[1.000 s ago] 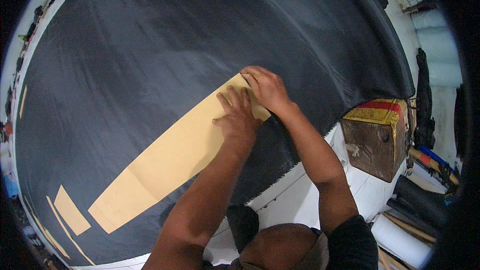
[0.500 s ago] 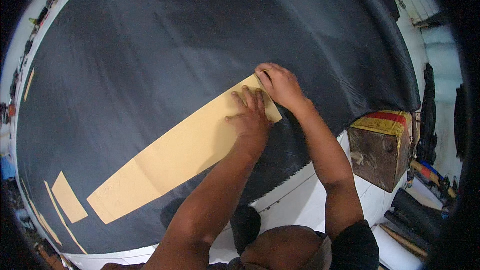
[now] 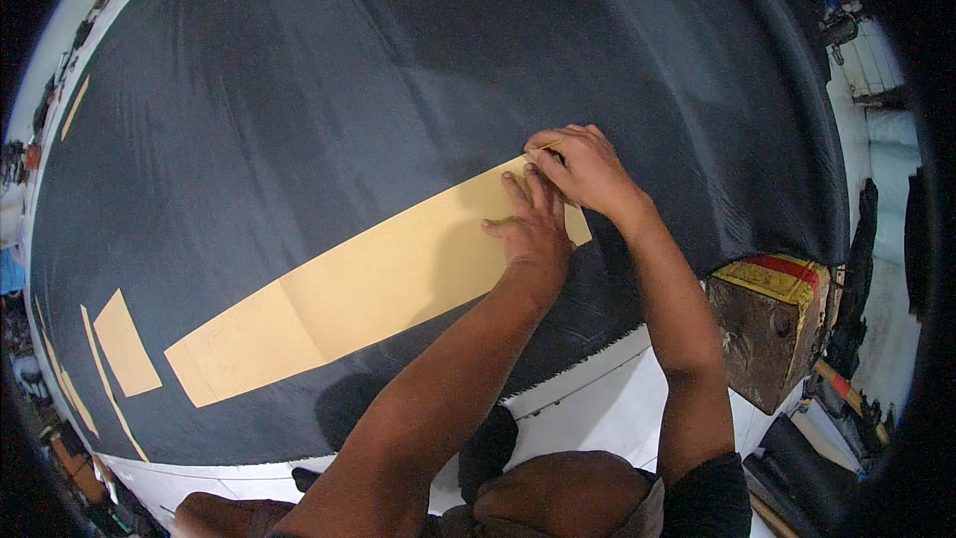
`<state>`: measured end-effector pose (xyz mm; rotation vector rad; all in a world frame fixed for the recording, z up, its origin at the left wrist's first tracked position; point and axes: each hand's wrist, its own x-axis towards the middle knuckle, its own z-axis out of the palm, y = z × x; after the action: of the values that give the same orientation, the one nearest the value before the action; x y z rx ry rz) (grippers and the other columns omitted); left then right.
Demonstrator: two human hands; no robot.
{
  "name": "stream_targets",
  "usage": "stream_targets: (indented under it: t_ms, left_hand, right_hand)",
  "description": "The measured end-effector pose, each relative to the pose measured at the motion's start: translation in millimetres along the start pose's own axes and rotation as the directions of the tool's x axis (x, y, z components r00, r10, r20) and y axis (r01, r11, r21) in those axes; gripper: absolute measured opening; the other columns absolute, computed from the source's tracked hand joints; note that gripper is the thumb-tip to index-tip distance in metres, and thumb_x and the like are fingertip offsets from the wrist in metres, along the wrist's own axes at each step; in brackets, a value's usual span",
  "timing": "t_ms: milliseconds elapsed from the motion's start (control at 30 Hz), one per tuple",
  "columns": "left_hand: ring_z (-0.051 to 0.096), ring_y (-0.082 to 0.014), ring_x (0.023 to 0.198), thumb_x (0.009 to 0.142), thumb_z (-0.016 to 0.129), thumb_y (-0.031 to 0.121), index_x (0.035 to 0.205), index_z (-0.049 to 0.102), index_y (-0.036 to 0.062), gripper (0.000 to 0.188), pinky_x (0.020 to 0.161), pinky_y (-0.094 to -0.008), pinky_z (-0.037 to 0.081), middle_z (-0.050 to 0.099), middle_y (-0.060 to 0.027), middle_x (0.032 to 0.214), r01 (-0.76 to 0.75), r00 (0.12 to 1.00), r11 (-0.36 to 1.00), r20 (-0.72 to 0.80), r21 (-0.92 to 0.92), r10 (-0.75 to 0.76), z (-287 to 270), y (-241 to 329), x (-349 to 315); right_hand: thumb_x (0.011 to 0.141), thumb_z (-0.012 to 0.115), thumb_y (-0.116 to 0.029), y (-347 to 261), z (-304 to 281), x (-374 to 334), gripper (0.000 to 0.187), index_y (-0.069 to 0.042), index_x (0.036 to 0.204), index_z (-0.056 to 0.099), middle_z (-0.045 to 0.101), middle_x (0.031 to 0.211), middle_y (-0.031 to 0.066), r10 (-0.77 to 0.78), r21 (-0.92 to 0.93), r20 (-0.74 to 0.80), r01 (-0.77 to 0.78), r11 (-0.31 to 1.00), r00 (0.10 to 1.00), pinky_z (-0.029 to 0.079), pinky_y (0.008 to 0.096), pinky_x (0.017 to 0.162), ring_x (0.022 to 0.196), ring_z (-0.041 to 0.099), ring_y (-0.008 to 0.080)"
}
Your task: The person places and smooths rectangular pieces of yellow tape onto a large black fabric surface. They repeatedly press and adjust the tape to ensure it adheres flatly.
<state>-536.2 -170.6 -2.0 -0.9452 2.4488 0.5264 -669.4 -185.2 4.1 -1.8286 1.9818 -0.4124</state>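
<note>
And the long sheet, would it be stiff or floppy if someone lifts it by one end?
The long sheet probably keeps its shape somewhat, as its edges look crisp and flat. It may bend at the crease near its narrower end. It looks thin, so it is likely light.

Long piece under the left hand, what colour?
The long piece is pale yellow, best seen in the head view.

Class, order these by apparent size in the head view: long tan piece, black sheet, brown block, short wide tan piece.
Largest: black sheet
Next: long tan piece
Then: brown block
Smallest: short wide tan piece
</note>
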Motion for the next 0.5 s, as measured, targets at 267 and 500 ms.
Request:
stream_targets:
  t_ms: [267, 500]
  left_hand:
    - [0.014, -0.0386, 0.153, 0.097, 0.054, 0.050, 0.159, 0.025, 0.0111, 0.079, 0.106, -0.0714, 0.037, 0.017, -0.0190, 0.165, 0.052, 0.948, 0.999, -0.315, 0.015, -0.045, 46.6, -1.4, 10.5]
    - [0.014, -0.0435, 0.151, 0.093, 0.057, 0.056, 0.158, 0.024, 0.0083, 0.088, 0.097, -0.0695, 0.046, 0.016, -0.0196, 0.165, 0.005, 0.998, 1.000, -0.057, 0.019, -0.004, 29.3, 5.5, 7.7]
  right_hand:
    - [0.097, 0.057, -0.031, -79.2, 38.4, 35.2, 0.027, -0.014, 0.108, 0.075, 0.072, 0.111, 0.0105, -0.176, 0.114, 0.290, 0.148, 0.982, 0.941, 0.042, 0.0455, 0.102, 0.108, 0.062, 0.0296]
    - [0.099, 0.049, -0.024, -3.8, 29.3, -14.6, 0.033, -0.003, 0.109, 0.073, 0.071, 0.108, 0.0170, 0.064, 0.399, -0.259, 0.046, 0.916, 0.964, 0.046, 0.0440, 0.101, 0.115, 0.062, 0.0284]
